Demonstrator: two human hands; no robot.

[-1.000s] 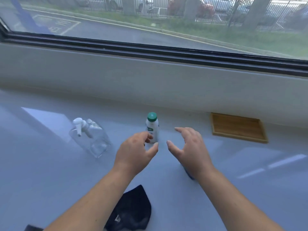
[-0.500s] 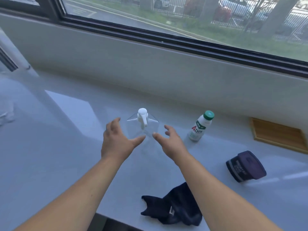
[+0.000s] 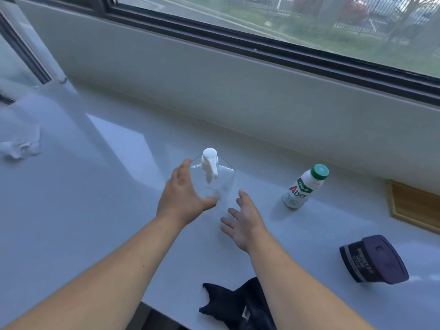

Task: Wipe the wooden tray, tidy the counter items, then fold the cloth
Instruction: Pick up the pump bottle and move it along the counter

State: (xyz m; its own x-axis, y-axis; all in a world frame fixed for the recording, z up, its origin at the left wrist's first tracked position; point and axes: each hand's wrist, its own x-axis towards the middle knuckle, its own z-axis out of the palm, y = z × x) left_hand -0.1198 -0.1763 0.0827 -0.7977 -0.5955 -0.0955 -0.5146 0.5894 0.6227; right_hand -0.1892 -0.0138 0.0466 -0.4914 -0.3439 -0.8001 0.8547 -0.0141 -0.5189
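A clear pump bottle [image 3: 220, 179] with a white pump head stands upright in the middle of the white counter [image 3: 95, 210]. My left hand [image 3: 183, 198] wraps its left side, fingers behind its shoulder and thumb across its lower front. My right hand [image 3: 242, 222] hovers just right of and nearer than the bottle, fingers spread, holding nothing. The wooden tray [image 3: 414, 206] lies against the wall at the right edge, partly cut off. A crumpled dark cloth [image 3: 238, 303] lies at the counter's front edge, under my right forearm.
A small white bottle with a green cap [image 3: 302, 186] stands right of the pump bottle. A dark jar [image 3: 373, 258] lies on its side at the near right. Something crumpled and white [image 3: 21, 144] sits far left. The window wall [image 3: 238, 91] runs along the back.
My hands left the green-capped bottle and came to the pump bottle. My left hand has closed around the bottle's side. My right hand has drawn back a little, still spread.
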